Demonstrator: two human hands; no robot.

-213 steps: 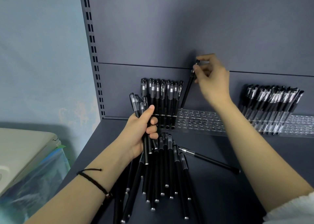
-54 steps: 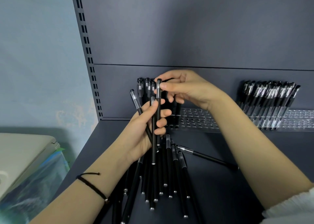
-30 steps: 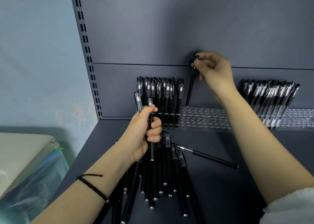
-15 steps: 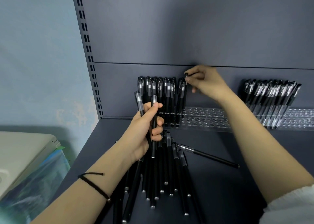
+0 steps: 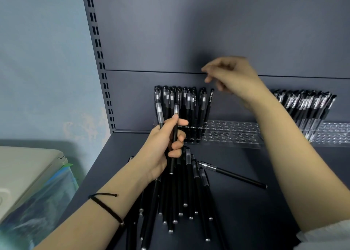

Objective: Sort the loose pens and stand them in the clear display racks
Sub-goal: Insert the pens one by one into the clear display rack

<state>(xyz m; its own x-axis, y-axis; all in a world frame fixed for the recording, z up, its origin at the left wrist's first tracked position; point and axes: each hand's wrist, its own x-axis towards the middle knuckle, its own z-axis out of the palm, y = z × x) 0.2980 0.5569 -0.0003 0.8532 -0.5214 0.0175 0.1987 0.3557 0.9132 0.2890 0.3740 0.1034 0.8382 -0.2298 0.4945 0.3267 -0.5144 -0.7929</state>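
Observation:
My left hand grips two black pens upright above a pile of loose black pens on the dark shelf. Behind it, a row of black pens stands in the left end of a clear display rack. The rightmost pen of that row leans slightly, with nothing touching it. My right hand hovers above and to the right of that pen, fingers loosely curled and holding nothing. One pen lies apart, right of the pile.
A second group of black pens stands in a clear rack at the far right. A slotted shelf upright runs up the left. A beige box over a plastic bag sits lower left, beside the shelf.
My right hand has let go of the pen it set into the rack and has lifted up and to the right. My left hand still holds its pens.

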